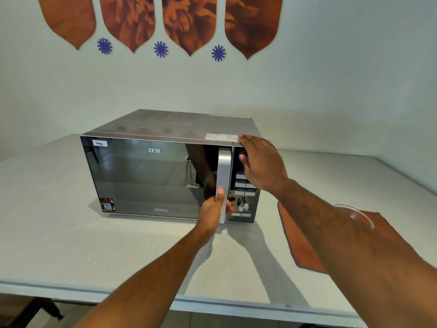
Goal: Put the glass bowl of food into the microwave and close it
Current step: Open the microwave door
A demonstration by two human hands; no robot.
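A black and silver microwave (151,176) stands on the grey table (59,245), its mirrored door closed. My left hand (214,210) grips the lower part of the vertical silver door handle (223,176). My right hand (259,162) lies flat against the top right corner and the control panel, fingers spread, holding nothing. The glass bowl (361,217) sits to the right on an orange mat (300,245); only a part of its clear rim shows behind my right forearm, and its contents are hidden.
The table's front edge (142,297) runs across the bottom of the view. A white wall with orange and blue decorations (160,24) stands right behind the microwave. The control knob (243,205) sits low on the panel.
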